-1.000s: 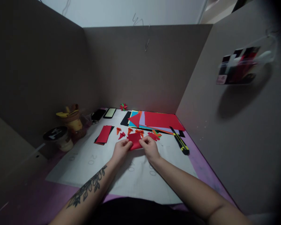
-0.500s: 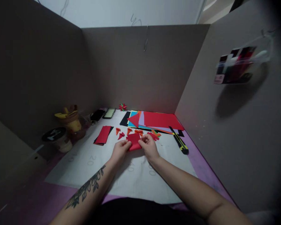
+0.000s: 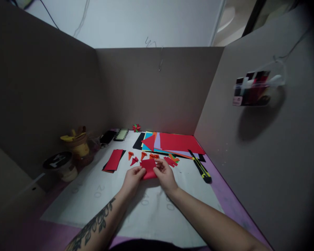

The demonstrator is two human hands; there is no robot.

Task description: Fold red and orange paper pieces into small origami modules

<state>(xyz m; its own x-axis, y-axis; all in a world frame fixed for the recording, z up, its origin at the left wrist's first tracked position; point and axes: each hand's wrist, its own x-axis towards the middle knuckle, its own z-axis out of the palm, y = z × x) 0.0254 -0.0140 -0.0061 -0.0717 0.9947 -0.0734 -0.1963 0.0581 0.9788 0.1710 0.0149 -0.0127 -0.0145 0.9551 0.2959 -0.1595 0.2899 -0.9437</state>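
Between my two hands is a piece of red paper [image 3: 149, 168], curled or folded over at its near edge. My left hand [image 3: 133, 178] pinches its left side between thumb and fingers. On the right side my right hand [image 3: 166, 174] grips it the same way. Just beyond the sheet lie several small folded orange paper pieces [image 3: 143, 155] and a folded red paper piece [image 3: 134, 160]. Small red paper strips [image 3: 170, 161] lie past my right hand. A stack of red and black paper rectangles [image 3: 114, 160] rests to the left of my hands.
Large coloured sheets [image 3: 180, 142] are piled at the back right, near a yellow-black box cutter [image 3: 201, 168]. A red-green paper star [image 3: 136, 128] and a phone [image 3: 121, 135] sit at the back. At left stand a lidded tub [image 3: 61, 166] and a tool pot [image 3: 78, 144]. Grey panels enclose three sides.
The whole view has tilted upward, so everything appears lower in the picture. Both hands keep hold of the red paper, with hardly any change in their grip.
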